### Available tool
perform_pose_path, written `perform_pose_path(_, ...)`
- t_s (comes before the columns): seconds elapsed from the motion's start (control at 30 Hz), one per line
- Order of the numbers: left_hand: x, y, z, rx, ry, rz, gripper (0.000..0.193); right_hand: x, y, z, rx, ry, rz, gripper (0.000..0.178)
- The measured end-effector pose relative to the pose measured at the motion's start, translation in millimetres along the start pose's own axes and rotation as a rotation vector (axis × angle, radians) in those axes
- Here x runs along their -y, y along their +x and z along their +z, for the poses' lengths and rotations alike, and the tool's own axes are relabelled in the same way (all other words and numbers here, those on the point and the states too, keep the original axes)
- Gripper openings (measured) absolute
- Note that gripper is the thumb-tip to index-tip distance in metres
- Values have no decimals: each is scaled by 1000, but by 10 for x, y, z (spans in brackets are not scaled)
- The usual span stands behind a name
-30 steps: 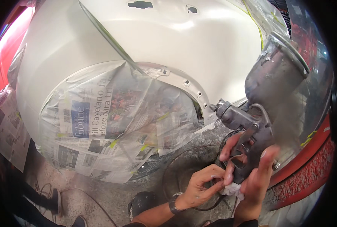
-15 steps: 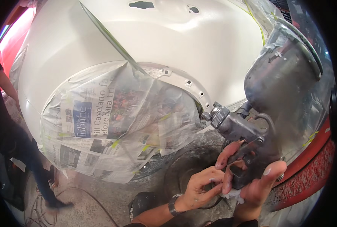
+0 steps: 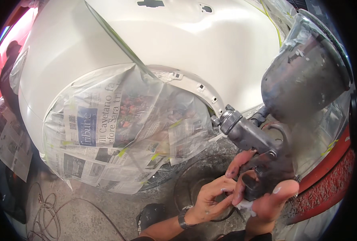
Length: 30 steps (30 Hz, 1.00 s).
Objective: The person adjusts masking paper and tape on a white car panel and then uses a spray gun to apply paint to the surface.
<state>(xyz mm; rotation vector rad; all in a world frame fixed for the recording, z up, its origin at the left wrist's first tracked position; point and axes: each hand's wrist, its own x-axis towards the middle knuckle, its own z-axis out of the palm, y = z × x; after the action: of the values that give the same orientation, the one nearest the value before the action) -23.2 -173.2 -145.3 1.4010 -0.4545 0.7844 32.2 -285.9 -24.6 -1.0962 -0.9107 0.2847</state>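
Holding hand: the right hand [image 3: 264,207], below and right of the newspaper cover [image 3: 126,120], curls its fingers around the handle of the spray gun [image 3: 254,138]; its thumb stands out from the handle.
Helping hand: the left hand [image 3: 214,199], below the cover's right side, bends its fingers in by the white wad [image 3: 246,206] at the foot of the handle, close against the right hand; whether it pinches anything, I cannot tell.
Spray gun: right of the cover, tilted, its nozzle end toward the cover's right edge.
Cup: the dark metal cup [image 3: 303,76] on the gun is above and right of the cover; a blur hides part of its lower side.
Gun's shift: over the last second the cup has swung farther right of the cover and looks larger, while both hands stay at the handle.
Meaning for the work: the hands seem to be still busy at the handle's foot, with the gun held off the car.
White car panel: the pale panel [image 3: 210,52] curves above the cover.
Floor: left of and below the cover, a walking person's legs are gone from view; a thin hose [image 3: 86,199] lies there.
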Motion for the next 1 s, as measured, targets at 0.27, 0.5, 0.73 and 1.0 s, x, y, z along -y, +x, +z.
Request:
perform_pose_path(0.27, 4, -7, 31, -44, -13, 21, 16, 93, -36, 182, -126, -165, 11, 112)
perform_pose_path(0.5, -52, -13, 30, -84, 45, -55, 13, 68, -66, 214, -63, -200, -28, 105)
perform_pose_path(0.73, -64, 28, 6, -76, 40, 40, 9, 201, -65, 326, 15, -105, 15, 103)
perform_pose_path(1.0, -99, 25, -33, -160, -173, -45, 12, 253, -108, 623, -128, -287, -117, 99)
